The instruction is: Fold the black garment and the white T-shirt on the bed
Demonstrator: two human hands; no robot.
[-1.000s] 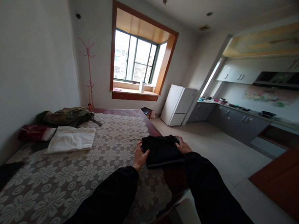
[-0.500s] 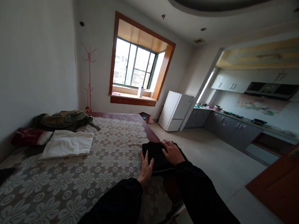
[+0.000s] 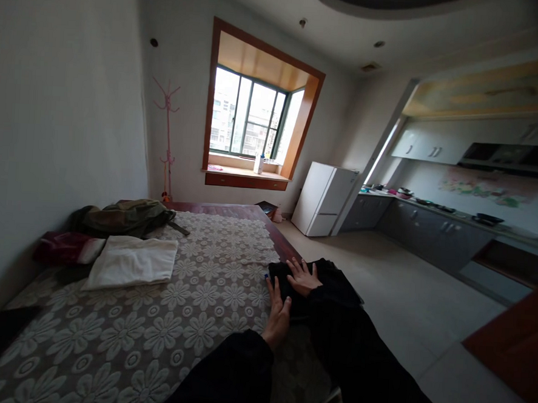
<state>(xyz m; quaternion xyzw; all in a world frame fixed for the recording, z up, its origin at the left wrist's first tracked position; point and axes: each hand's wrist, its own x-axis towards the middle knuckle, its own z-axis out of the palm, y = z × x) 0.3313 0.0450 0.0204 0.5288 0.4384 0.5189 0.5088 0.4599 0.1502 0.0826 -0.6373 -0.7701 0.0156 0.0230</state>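
Note:
A folded black garment (image 3: pixel 332 279) lies at the right edge of the bed, on the lace floral bedspread (image 3: pixel 161 316). My right hand (image 3: pixel 304 276) lies flat on top of the garment's left part, fingers spread. My left hand (image 3: pixel 278 314) rests open on the bedspread beside the garment's near-left corner, fingertips touching its edge. Both arms wear dark sleeves, and my right sleeve hides part of the garment.
A folded white cloth (image 3: pixel 133 262), a red-and-white bundle (image 3: pixel 65 248) and an olive jacket (image 3: pixel 122 215) lie at the far left of the bed by the wall. Beyond stand a pink coat rack (image 3: pixel 166 140), a white fridge (image 3: pixel 324 199) and a kitchen counter (image 3: pixel 436 227).
My hands let go of the garment's two sides. The right hand moved onto its top and slid left; the left hand flattened at its near-left edge. The view shifted slightly.

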